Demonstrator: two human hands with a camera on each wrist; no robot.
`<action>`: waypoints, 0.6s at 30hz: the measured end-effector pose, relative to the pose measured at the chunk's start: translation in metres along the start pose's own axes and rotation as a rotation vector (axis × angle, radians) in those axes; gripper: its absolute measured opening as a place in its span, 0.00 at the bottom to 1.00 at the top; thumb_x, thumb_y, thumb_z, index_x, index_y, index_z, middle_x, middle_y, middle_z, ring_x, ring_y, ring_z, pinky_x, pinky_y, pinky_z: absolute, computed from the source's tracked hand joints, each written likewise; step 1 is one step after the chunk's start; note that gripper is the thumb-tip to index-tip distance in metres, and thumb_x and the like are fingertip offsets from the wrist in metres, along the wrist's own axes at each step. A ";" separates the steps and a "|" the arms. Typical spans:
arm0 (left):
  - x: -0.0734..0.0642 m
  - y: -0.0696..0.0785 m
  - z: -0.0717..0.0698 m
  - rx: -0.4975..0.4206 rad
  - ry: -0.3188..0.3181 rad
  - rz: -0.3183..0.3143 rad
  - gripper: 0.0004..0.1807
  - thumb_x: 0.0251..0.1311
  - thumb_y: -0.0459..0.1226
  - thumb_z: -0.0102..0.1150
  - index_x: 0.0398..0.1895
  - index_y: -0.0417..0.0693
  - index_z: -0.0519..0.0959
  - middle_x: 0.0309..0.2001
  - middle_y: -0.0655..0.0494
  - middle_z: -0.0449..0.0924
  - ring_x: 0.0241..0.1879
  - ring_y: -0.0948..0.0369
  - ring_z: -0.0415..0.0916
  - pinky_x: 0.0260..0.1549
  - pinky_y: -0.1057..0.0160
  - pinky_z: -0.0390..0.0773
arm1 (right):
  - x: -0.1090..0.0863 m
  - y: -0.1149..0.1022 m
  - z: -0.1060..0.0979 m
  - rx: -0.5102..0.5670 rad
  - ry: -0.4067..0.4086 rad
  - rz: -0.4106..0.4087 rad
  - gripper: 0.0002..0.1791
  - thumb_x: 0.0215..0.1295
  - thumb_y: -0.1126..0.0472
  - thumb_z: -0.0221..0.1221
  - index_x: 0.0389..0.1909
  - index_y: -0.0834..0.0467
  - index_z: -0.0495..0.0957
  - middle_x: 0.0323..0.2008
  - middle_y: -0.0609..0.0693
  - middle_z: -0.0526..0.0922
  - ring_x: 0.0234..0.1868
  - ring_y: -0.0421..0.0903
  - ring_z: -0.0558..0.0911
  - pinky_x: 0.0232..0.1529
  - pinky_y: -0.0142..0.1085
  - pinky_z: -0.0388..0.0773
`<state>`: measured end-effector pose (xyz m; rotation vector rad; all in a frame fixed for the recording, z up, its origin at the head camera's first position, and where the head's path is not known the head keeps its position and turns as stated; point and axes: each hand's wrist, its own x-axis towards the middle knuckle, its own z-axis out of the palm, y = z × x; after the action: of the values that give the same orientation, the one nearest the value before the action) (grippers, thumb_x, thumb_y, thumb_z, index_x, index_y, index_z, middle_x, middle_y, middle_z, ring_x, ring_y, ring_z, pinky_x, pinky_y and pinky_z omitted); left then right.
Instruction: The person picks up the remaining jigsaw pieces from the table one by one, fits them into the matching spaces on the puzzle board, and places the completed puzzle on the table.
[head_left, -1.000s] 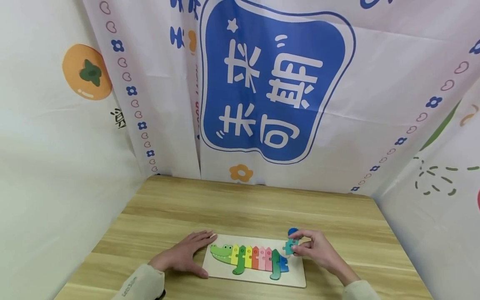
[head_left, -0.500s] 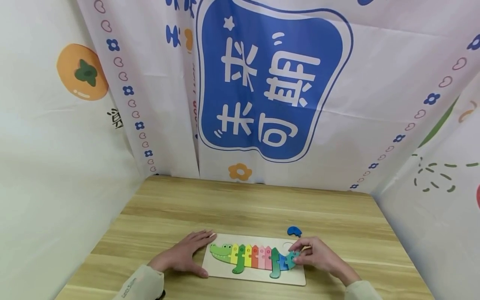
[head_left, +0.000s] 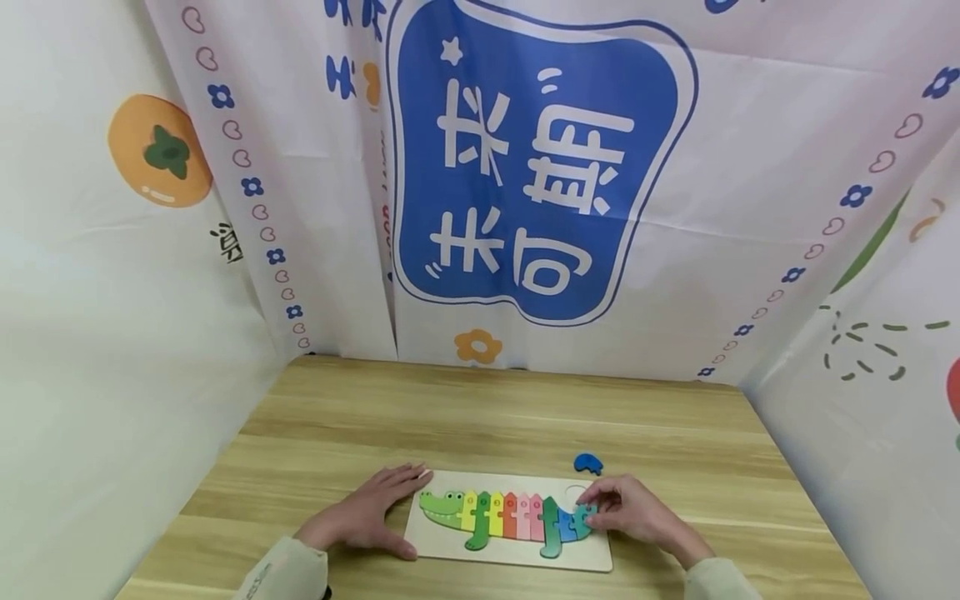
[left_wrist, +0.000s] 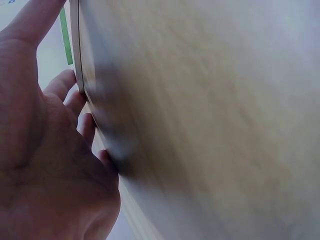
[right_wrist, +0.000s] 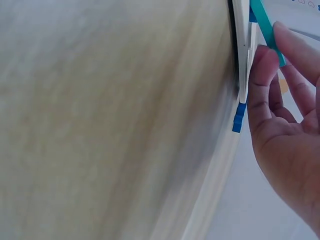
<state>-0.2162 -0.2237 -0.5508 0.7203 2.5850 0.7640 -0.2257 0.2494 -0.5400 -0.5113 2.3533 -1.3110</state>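
Note:
A crocodile puzzle board (head_left: 510, 560) lies on the table, its colored pieces in a row behind a green head (head_left: 442, 507). My right hand (head_left: 637, 512) pinches a teal puzzle piece (head_left: 582, 525) at the tail end, beside a blue piece (head_left: 566, 525) in the row. In the right wrist view the teal piece (right_wrist: 267, 32) is tilted between thumb and fingers, one end raised off the board. My left hand (head_left: 367, 512) rests at the board's left edge, thumb and fingers spread, fingertips touching it.
A loose blue curved piece (head_left: 588, 463) lies on the wooden table (head_left: 480, 417) just beyond the board's far right edge. Printed cloth (head_left: 330, 275) hangs along the table's back and sides.
My right hand has brought the teal piece from above the board's upper right corner down and toward me to the tail end. The left hand stays put.

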 end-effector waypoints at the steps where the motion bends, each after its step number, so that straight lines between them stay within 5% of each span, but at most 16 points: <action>1: 0.000 0.000 0.000 -0.003 0.001 -0.001 0.62 0.46 0.64 0.77 0.83 0.59 0.57 0.83 0.52 0.53 0.82 0.41 0.45 0.77 0.30 0.45 | 0.000 0.000 0.001 0.001 0.002 -0.004 0.14 0.62 0.59 0.73 0.47 0.58 0.87 0.38 0.50 0.83 0.35 0.41 0.77 0.35 0.29 0.77; 18: -0.001 0.000 0.001 0.014 0.004 0.006 0.62 0.47 0.65 0.76 0.83 0.58 0.56 0.83 0.51 0.52 0.82 0.40 0.45 0.76 0.29 0.46 | 0.002 0.007 0.002 -0.095 0.023 -0.033 0.15 0.59 0.62 0.75 0.48 0.54 0.90 0.37 0.50 0.81 0.33 0.40 0.77 0.32 0.29 0.77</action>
<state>-0.2151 -0.2233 -0.5517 0.7311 2.5956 0.7505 -0.2271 0.2500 -0.5472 -0.5691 2.4455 -1.2296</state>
